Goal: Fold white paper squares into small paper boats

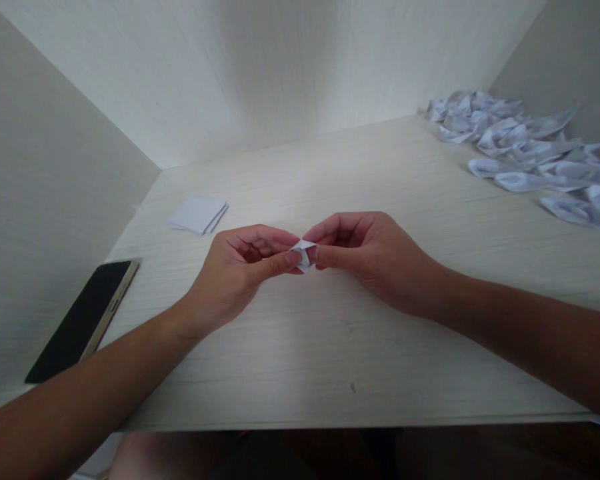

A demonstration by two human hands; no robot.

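A small folded piece of white paper [304, 256] is held between my two hands over the middle of the table. My left hand [245, 267] pinches its left side, thumb in front and fingers behind. From the other side, my right hand [375, 257] grips it between thumb and fingertips. Only a little of the paper shows past the fingertips, with angled creases; the rest is hidden. A stack of flat white paper sheets [199, 215] lies beyond my left hand.
Many folded white paper pieces [525, 150] are heaped at the back right of the pale table [330, 373]. A black phone [85, 320] lies at the left, beside my left forearm. Panels [280, 73] rise at the back and both sides.
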